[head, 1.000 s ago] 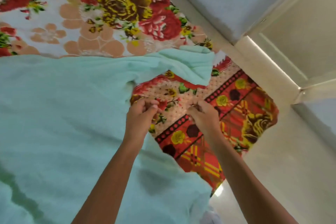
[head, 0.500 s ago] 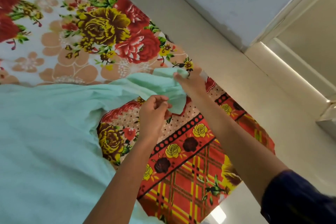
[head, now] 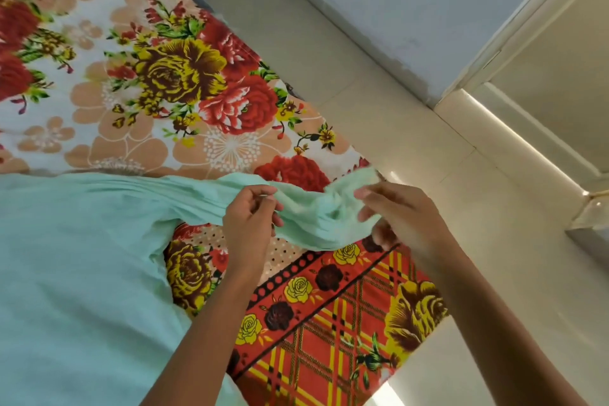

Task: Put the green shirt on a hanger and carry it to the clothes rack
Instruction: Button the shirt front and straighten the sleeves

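A pale green shirt [head: 75, 273] lies spread on a floral bedsheet [head: 184, 82]. The left hand [head: 248, 227] pinches its bunched sleeve between curled fingers. The right hand [head: 402, 221], blurred, grips the sleeve's end, which gathers between and under its fingers.

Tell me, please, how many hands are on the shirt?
2: the left hand pinches the shirt at its sleeve; the right hand grips the sleeve's end.
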